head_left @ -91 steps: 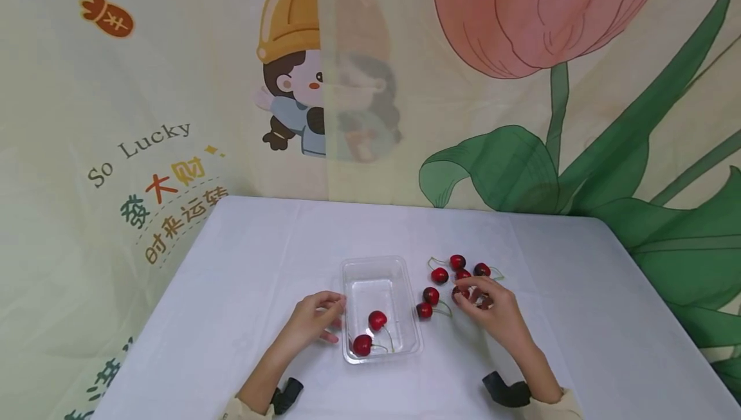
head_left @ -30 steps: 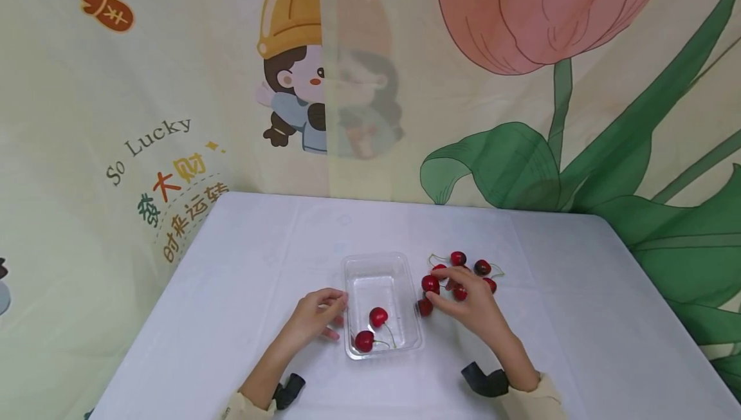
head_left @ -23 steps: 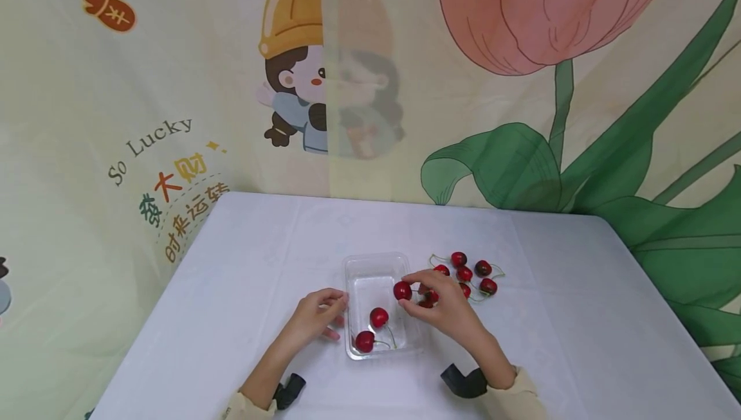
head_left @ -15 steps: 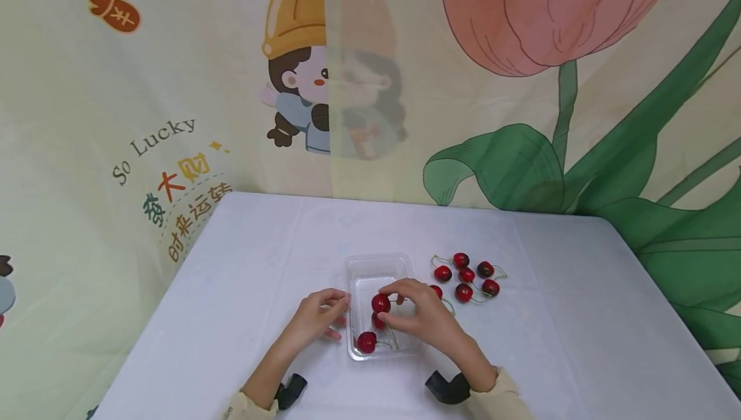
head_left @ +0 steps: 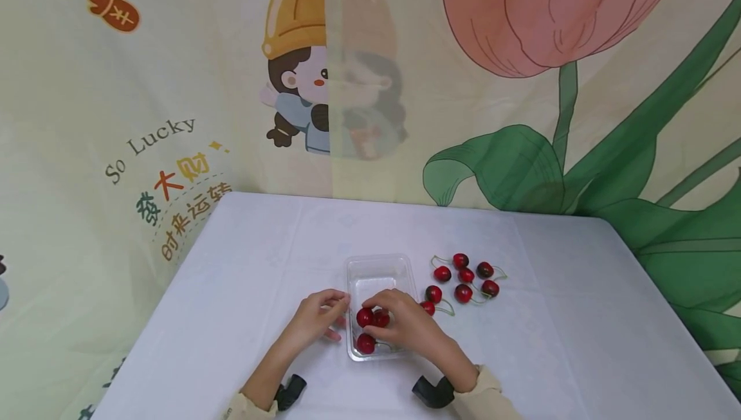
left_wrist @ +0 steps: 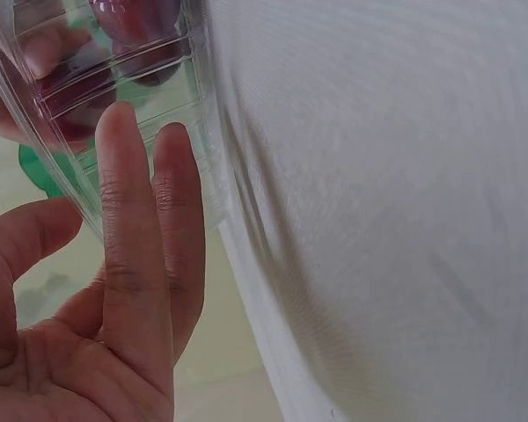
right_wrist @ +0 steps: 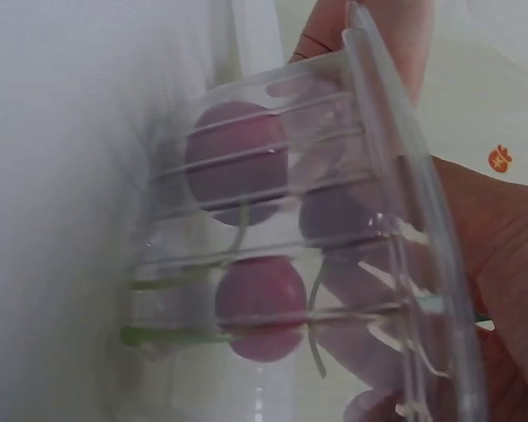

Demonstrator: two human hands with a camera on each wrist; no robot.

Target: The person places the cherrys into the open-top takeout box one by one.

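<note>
My right hand (head_left: 408,322) is low inside the clear plastic container (head_left: 379,258), pinching a dark red cherry (head_left: 365,316) between thumb and fingertips. Two more cherries are in the container: one (head_left: 381,318) just right of the held one, another (head_left: 366,343) near the front left corner. Through the ribbed wall in the right wrist view, cherries (right_wrist: 261,308) and green stems show. My left hand (head_left: 315,317) stays at the container's left side, thumb and index fingertips right at the rim. In the left wrist view two straight fingers (left_wrist: 132,246) lie along the outer wall.
Several loose cherries with stems (head_left: 463,293) lie on the white tablecloth (head_left: 278,246) right of the container; the nearest cherry (head_left: 427,307) is close to its right wall. Behind the table hangs a printed curtain (head_left: 231,85). Black wrist mounts (head_left: 434,392) sit by both sleeves.
My right hand took a cherry from the group on the right, carried it left over the container's rim and lowered it beside the cherries inside. My left hand kept its place.
</note>
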